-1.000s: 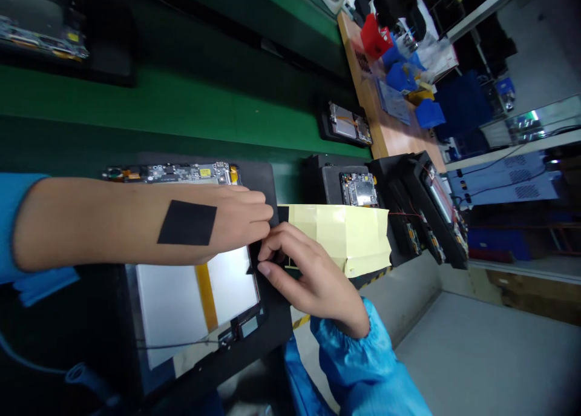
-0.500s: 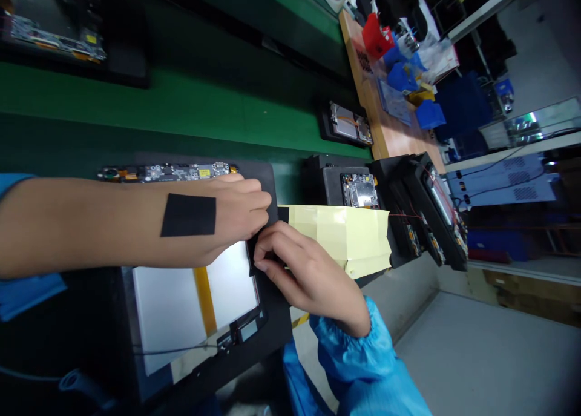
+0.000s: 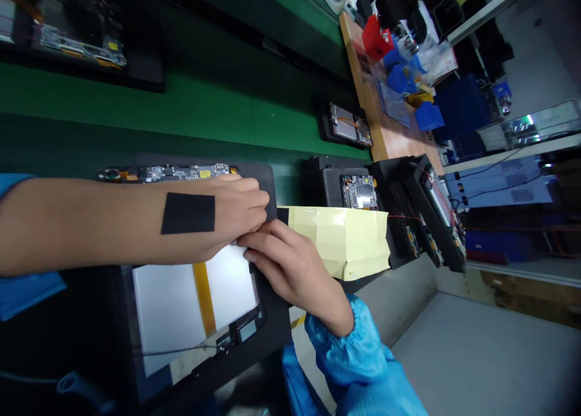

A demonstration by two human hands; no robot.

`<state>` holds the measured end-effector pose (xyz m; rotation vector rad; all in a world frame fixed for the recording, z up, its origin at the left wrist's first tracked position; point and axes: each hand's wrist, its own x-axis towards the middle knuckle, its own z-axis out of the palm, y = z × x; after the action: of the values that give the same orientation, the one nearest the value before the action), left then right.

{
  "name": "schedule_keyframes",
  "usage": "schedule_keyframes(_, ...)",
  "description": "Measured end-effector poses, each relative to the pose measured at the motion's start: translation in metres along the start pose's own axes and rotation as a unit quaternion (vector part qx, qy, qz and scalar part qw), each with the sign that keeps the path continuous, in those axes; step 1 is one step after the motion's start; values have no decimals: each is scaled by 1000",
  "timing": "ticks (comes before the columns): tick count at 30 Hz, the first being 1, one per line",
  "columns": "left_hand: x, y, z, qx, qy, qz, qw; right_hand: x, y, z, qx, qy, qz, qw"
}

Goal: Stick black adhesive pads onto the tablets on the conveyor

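An opened device with a white battery panel, an amber tape strip and a circuit board lies on a black tray. My left hand is closed over the device's upper right part, its fingertips hidden. On the back of that hand sits a black square patch. My right hand touches the panel's upper right edge beside the left hand, fingers pinched together; what they hold is too hidden to tell. Pale yellow sheets lie just right of both hands.
A green conveyor belt runs behind, carrying more opened devices in black trays. Stacked black trays with devices stand at the right. Beyond them, a wooden table holds red and blue bins. A thin cable crosses the panel's lower part.
My right hand has moved left, onto the panel's edge, and its fingers have drawn closer together. The device at the upper left on the belt has shifted right. My left hand is nearly still.
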<state>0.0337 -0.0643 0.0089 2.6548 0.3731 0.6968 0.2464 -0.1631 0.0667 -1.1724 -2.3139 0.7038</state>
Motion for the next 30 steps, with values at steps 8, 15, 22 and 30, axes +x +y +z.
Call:
schedule_keyframes(8, 1, -4, -4, -39, 23, 49, 998, -42, -13, 9, -37, 52, -15, 998)
schedule_keyframes(15, 0, -6, -8, -56, 0, 48, 997, -67, -26, 12, -5, 27, 32, 999)
schedule_keyframes(22, 5, -4, -14, -49, -34, 35, 998, -72, -25, 20, -22, 24, -10, 999)
schedule_keyframes(30, -81, 64, -28, 9, 142, -391, 909, -81, -17, 25, 149, 79, 258, 951)
